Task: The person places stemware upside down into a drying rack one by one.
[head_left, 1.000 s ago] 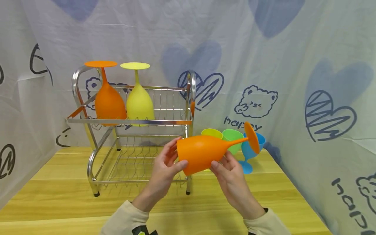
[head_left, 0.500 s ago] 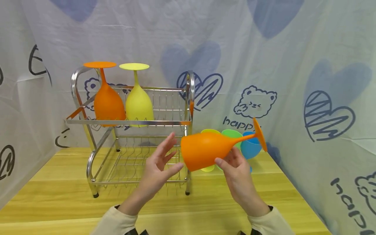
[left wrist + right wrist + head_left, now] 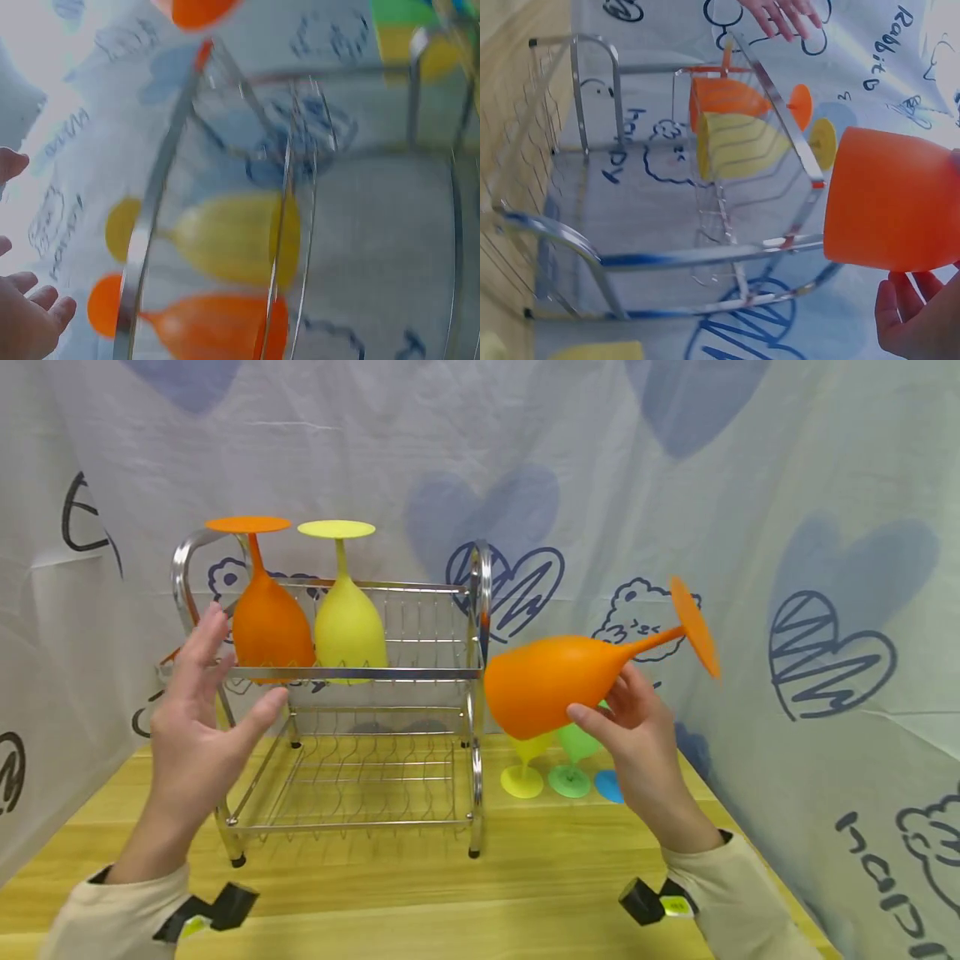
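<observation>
My right hand [image 3: 637, 743] holds an orange goblet [image 3: 558, 685] by its bowl, tilted on its side with the rim to the left and the foot up to the right. In the right wrist view the fingers touch the bowl [image 3: 892, 202] from below. My left hand [image 3: 198, 718] is raised at the rack's left side, fingers spread, holding nothing. On the upper tier of the metal dish rack [image 3: 420, 674], another orange goblet [image 3: 272, 627] and a yellow goblet [image 3: 350, 631] stand upside down, side by side, feet up.
Right of the rack, a yellow goblet [image 3: 522, 777], a green goblet [image 3: 572, 777] and a blue goblet [image 3: 609, 785] stand upright on the wooden table [image 3: 360, 893], partly hidden behind the held goblet and right hand. A printed curtain [image 3: 525, 435] hangs behind and at both sides.
The left hand has let go of the orange goblet and moved left to the rack's side. The right hand has lifted the goblet up and to the right.
</observation>
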Available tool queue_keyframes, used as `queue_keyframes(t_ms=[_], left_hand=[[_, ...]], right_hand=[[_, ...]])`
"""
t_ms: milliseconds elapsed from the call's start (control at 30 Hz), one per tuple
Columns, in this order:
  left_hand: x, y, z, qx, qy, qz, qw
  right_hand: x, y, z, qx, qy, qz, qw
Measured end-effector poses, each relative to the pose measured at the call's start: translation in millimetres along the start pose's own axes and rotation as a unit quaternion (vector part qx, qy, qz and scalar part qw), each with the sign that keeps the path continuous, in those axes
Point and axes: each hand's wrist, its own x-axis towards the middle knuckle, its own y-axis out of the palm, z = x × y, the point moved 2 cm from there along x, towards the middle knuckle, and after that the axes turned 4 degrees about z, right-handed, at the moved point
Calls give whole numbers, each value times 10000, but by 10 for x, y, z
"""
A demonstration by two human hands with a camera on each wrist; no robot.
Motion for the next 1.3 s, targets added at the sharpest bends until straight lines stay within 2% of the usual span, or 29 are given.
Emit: queue_keyframes(t_ms=[67,167,233,333,633,800,967,1167,1300], left_hand=[[74,-187,80,695,-256,-79,9972],[154,-425,213,1381,-850,105,9867],[187,-541,297,1719,-1227,327,9769],[213,-644,421,1966,-1556,686,9656],[258,-774,659,1651,-2423,984,9510],[287,-803,720,1515,-2605,1207,9458],[356,-833,774,1178,-2813,1539,9399],[448,-871,847,1048,-2933,1980,9294],[482,-879,884,910,-2963,2118,9269]], right_hand=[[81,1,70,-262,-80,59,9996],[206,2,174,-664,-211,133,9975],[294,-1,238,-972,-306,166,9947],[427,2,312,-1309,-366,179,9906],[748,131,418,-1931,-241,488,9797],[870,222,445,-2094,-8,717,9752],[984,350,468,-2146,297,906,9720],[1094,495,491,-2249,97,941,9698],[1169,571,489,-2347,104,950,9674]])
